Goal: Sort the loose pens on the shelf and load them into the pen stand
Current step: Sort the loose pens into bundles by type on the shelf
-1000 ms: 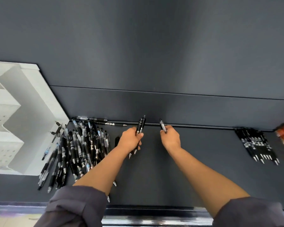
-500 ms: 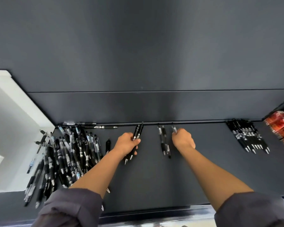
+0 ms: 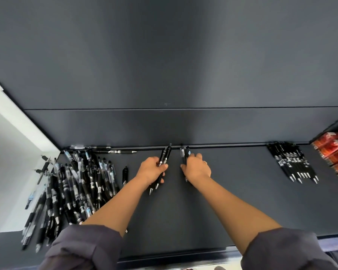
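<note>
A big heap of loose black pens (image 3: pixel 72 191) lies at the left of the dark shelf (image 3: pixel 242 201). My left hand (image 3: pixel 151 170) grips two black pens (image 3: pixel 165 155), tips toward me. Just right of it, my right hand (image 3: pixel 197 168) covers a small group of pens (image 3: pixel 184 153) lying by the shelf's back wall; its fingers curl over them. A neat row of sorted black pens (image 3: pixel 293 164) lies at the far right. No pen stand is in view.
A white shelf unit (image 3: pixel 12 152) stands at the left beside the heap. Two single pens (image 3: pixel 115 152) lie along the back wall. One short pen (image 3: pixel 125 174) lies alone near the heap. Red packets (image 3: pixel 334 152) sit at the right edge.
My right hand laid pens down by the back wall, shifted right, then came back over them. My left hand kept its two pens. The camera drifted right.
</note>
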The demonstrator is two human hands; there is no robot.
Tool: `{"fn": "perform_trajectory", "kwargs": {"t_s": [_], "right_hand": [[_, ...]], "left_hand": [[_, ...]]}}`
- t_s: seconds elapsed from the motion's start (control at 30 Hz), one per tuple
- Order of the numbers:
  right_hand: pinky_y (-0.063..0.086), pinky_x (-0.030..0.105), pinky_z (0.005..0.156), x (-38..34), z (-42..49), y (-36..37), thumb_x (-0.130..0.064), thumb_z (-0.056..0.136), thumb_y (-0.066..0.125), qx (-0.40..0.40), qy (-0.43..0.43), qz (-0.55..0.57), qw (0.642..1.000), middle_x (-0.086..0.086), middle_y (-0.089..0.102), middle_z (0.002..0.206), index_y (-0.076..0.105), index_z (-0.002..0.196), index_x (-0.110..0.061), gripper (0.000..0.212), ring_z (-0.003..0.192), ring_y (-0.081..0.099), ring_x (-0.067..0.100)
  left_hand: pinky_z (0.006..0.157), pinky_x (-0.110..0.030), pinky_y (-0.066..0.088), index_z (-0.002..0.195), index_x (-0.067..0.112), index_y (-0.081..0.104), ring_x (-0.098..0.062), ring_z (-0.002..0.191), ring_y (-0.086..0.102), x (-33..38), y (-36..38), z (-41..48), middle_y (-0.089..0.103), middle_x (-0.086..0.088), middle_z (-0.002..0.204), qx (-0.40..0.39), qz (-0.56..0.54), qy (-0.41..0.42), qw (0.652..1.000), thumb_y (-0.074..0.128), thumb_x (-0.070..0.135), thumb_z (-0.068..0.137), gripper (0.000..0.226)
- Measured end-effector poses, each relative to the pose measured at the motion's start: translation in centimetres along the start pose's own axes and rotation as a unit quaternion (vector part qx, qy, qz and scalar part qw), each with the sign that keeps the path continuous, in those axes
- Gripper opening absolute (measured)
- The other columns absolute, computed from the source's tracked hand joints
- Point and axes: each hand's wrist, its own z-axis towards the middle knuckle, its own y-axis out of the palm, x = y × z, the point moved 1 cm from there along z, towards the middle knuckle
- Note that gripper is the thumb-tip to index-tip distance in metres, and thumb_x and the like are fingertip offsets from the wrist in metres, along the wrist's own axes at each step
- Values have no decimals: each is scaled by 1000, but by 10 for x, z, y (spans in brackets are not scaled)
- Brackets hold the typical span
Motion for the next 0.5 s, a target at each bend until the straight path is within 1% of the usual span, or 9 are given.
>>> {"fn": "perform_trajectory", "kwargs": {"t_s": [0.17,0.27,0.3,0.37,0.43,0.5], "right_hand": [[45,40,83,-19,10,-3,-34,92,58,-30,-32,3,999,12,40,132,45,128,-6,47,117,49,37],[45,41,85,-26,12,-1,-33,96,51,-32,-37,26,998,13,40,132,48,127,-5,42,115,51,38],[45,40,85,-25,13,0,-30,98,47,-27,-35,36,998,14,40,132,49,125,-4,37,114,52,38],[44,37,78,-20,16,-1,-16,99,43,-10,-31,42,999,15,43,130,52,122,-4,28,108,56,37],[42,35,74,-15,18,-5,-6,95,44,10,-36,35,999,16,47,127,53,121,-5,27,106,57,37],[45,37,76,-11,19,-10,-9,95,47,20,-51,38,998,16,50,125,50,124,-7,30,108,56,37]], "left_hand": [[34,-14,39,72,14,46,-17,44,59,-7,-12,-1,60,-3,67,25,-1,0,1000,59,19,91,23],[34,-14,37,71,15,45,-18,45,60,-11,-17,-1,61,-3,67,30,-1,-3,1000,59,20,91,25],[33,-14,37,71,15,45,-17,44,60,-13,-18,0,61,-4,67,31,-2,-3,1000,59,19,91,24],[33,-14,37,73,14,47,-16,43,60,-15,-19,0,61,-4,68,30,-4,-5,1000,58,20,91,22],[34,-14,38,75,14,48,-15,43,60,-16,-19,0,62,-4,69,27,-5,-7,1000,58,20,91,20],[34,-14,37,76,13,48,-14,44,60,-16,-17,0,62,-4,70,23,-5,-8,1000,58,21,91,20]]}}
